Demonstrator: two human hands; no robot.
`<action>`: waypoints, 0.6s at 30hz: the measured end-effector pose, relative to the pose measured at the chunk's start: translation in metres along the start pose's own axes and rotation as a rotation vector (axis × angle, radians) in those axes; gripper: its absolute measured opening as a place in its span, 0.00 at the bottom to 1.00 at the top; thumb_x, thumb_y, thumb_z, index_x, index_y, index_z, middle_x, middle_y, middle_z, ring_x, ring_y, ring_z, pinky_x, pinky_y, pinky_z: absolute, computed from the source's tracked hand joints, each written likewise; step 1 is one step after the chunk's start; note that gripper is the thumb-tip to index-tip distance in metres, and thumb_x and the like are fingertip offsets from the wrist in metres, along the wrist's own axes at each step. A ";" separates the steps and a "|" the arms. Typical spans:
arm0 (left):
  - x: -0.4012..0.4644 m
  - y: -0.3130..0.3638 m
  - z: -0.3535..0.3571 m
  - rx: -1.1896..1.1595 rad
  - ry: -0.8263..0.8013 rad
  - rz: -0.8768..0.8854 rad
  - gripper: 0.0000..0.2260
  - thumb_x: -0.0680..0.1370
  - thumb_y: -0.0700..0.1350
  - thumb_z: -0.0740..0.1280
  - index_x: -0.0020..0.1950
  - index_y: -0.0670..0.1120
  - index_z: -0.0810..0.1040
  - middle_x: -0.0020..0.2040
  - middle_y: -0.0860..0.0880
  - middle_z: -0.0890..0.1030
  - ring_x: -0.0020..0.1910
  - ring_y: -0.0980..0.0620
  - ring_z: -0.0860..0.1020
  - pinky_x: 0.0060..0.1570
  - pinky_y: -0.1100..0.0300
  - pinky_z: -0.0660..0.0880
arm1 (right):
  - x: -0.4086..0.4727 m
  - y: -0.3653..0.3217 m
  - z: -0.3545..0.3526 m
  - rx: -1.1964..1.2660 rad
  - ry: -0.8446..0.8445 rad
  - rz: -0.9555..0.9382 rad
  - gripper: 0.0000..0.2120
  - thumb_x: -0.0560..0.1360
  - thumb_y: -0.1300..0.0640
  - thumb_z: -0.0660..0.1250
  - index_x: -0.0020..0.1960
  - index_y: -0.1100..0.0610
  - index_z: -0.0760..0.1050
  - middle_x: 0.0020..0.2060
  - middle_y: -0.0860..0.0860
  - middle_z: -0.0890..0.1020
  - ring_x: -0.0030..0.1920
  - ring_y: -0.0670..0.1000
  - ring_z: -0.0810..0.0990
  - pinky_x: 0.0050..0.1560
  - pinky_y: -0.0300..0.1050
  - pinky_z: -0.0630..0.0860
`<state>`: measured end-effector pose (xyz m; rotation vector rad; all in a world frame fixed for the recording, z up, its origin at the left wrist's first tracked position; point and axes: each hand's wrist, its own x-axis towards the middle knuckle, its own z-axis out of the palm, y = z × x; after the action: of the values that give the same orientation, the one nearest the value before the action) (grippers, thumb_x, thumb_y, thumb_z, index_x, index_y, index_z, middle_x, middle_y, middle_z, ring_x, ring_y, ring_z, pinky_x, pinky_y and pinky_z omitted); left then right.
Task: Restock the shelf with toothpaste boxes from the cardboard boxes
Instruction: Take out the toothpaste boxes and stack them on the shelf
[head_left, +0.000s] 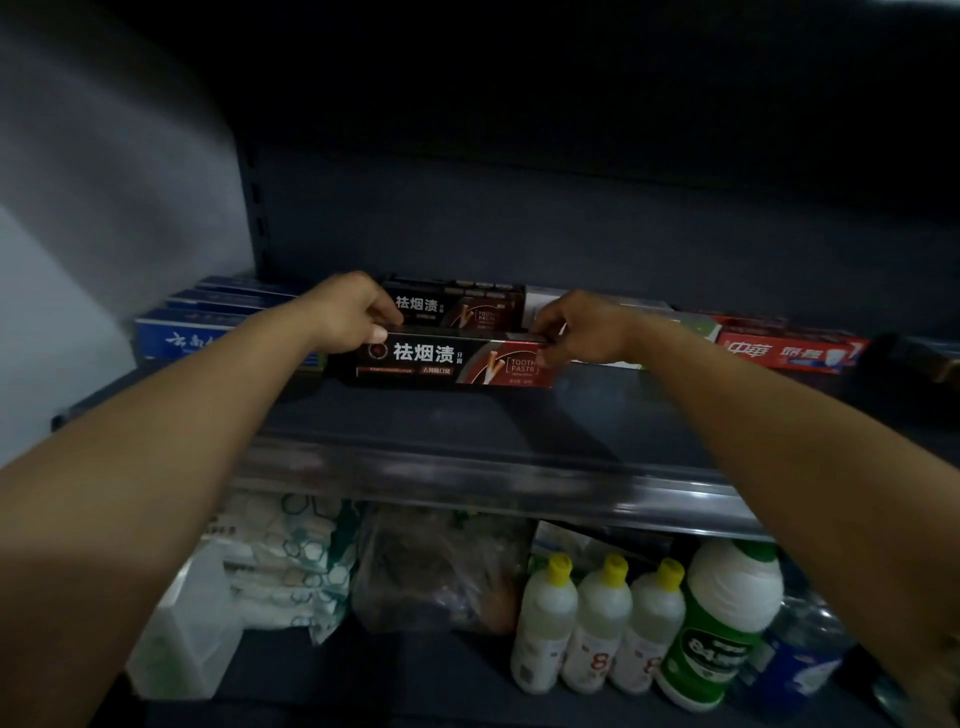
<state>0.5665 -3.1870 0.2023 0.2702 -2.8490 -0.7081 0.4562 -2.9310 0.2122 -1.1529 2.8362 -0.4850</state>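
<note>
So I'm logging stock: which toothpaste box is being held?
The front black box, gripped at its ends by the left hand and right hand; the others sit untouched.

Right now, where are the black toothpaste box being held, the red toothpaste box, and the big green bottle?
black toothpaste box (441, 361), head view, front face lettering.
red toothpaste box (789, 353), head view, front face.
green bottle (719, 649), head view, label.

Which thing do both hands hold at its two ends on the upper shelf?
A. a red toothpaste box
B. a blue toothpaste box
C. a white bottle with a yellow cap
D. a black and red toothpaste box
D: the left hand and right hand grip the ends of the black and red toothpaste box.
</note>
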 end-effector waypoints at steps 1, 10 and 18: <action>0.004 -0.003 -0.001 0.019 0.002 0.006 0.16 0.76 0.34 0.68 0.63 0.43 0.79 0.61 0.45 0.80 0.60 0.48 0.77 0.65 0.56 0.70 | 0.004 -0.001 0.002 -0.012 0.006 0.004 0.11 0.71 0.59 0.73 0.54 0.55 0.80 0.48 0.51 0.81 0.48 0.50 0.80 0.47 0.40 0.74; 0.049 -0.019 0.006 0.107 0.005 0.010 0.15 0.76 0.35 0.68 0.63 0.43 0.78 0.62 0.44 0.79 0.61 0.47 0.76 0.63 0.58 0.70 | 0.043 0.003 0.011 -0.127 0.044 0.059 0.15 0.71 0.58 0.73 0.57 0.59 0.79 0.53 0.53 0.80 0.55 0.54 0.78 0.58 0.50 0.75; 0.082 -0.037 0.004 0.160 0.036 0.057 0.16 0.76 0.34 0.68 0.63 0.42 0.79 0.62 0.43 0.79 0.62 0.46 0.76 0.62 0.58 0.70 | 0.080 0.002 0.023 -0.293 0.070 0.030 0.04 0.72 0.58 0.72 0.45 0.56 0.78 0.42 0.50 0.78 0.46 0.51 0.76 0.44 0.42 0.69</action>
<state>0.4909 -3.2364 0.1931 0.2221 -2.8695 -0.4603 0.4008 -2.9915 0.1958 -1.1517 3.0563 -0.1098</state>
